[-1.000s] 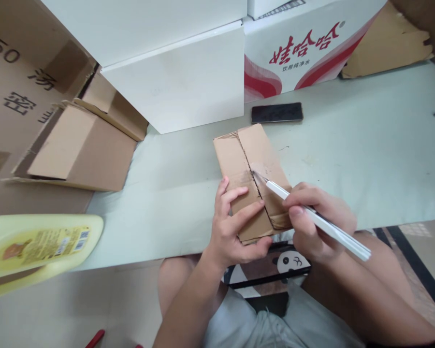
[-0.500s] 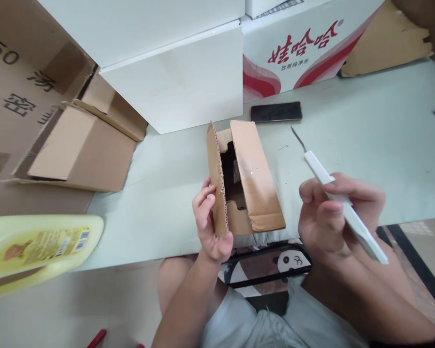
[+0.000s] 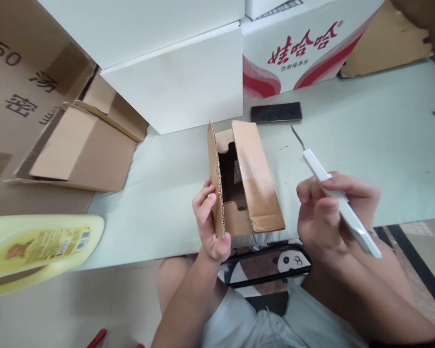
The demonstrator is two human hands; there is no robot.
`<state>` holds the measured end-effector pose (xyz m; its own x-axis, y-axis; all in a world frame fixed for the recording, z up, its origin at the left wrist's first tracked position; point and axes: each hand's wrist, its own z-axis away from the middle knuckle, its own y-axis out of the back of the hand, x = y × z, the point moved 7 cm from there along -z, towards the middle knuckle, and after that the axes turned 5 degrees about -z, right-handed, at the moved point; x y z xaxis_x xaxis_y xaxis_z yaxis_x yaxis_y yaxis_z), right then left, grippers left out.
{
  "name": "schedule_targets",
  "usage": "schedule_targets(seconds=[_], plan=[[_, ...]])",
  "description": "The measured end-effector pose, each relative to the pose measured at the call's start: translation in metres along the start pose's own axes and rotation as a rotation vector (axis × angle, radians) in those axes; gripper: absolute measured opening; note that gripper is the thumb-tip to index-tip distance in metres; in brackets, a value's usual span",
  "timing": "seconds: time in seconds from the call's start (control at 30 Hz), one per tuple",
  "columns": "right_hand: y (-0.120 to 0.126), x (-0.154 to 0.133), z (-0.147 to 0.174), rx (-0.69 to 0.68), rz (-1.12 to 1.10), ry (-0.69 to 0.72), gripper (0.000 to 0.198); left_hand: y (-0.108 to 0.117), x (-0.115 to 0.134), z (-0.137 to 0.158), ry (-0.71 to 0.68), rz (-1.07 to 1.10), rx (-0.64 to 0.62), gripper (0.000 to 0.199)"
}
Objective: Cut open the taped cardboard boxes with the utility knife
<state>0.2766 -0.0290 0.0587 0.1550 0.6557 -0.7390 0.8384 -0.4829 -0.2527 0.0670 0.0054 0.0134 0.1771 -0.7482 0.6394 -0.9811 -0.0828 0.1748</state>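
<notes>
A small brown cardboard box (image 3: 259, 179) rests on the pale green tabletop near its front edge, its long top flaps raised and its dark inside showing. My left hand (image 3: 210, 224) grips the box's left flap, fingers along the outer face and thumb at the near corner. To the right of the box, my right hand (image 3: 335, 215) is closed around a white-handled utility knife (image 3: 317, 164). The knife's thin blade is out and points away from me, up and to the left, apart from the box. Something clear, perhaps plastic, shows inside the box.
A black phone (image 3: 276, 112) lies behind the box. White cartons (image 3: 181, 82) and a red-and-white water carton (image 3: 293, 58) line the back. Brown cartons (image 3: 90, 140) and a yellow bottle (image 3: 43, 246) stand left. A panda-print case (image 3: 264, 266) lies below the table edge.
The left flap has tipped slightly outward, and the gap between the flaps is a little wider. My right hand with the knife has shifted slightly left.
</notes>
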Motion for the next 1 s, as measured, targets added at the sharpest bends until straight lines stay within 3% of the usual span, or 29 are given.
schedule_targets(seconds=[0.1, 0.27, 0.37, 0.5, 0.7, 0.87, 1.0], plan=[[-0.001, -0.001, 0.000, -0.075, -0.001, 0.008, 0.015, 0.000, 0.000, 0.001, 0.008, -0.004, -0.004, 0.059], [-0.025, 0.001, 0.009, -0.553, 0.072, -0.030, 0.066, 0.001, 0.000, 0.001, 0.008, -0.044, -0.024, 0.061], [-0.033, 0.000, 0.013, -0.646, 0.165, 0.019, 0.069, 0.001, 0.001, 0.000, 0.007, -0.080, -0.046, 0.066], [-0.031, 0.001, 0.011, -0.603, 0.154, 0.016, 0.064, 0.002, -0.002, 0.000, 0.088, -0.047, -0.024, 0.065], [-0.009, 0.000, 0.004, -0.351, 0.190, -0.009, 0.056, 0.012, -0.014, 0.008, 0.278, -0.035, 0.101, 0.052], [-0.007, 0.005, 0.006, -0.322, 0.192, -0.054, 0.053, 0.020, -0.022, 0.011, 0.340, -0.053, 0.196, 0.046], [-0.006, 0.007, 0.004, -0.271, 0.157, -0.046, 0.044, 0.027, -0.028, 0.003, 0.450, 0.038, 0.376, 0.037]])
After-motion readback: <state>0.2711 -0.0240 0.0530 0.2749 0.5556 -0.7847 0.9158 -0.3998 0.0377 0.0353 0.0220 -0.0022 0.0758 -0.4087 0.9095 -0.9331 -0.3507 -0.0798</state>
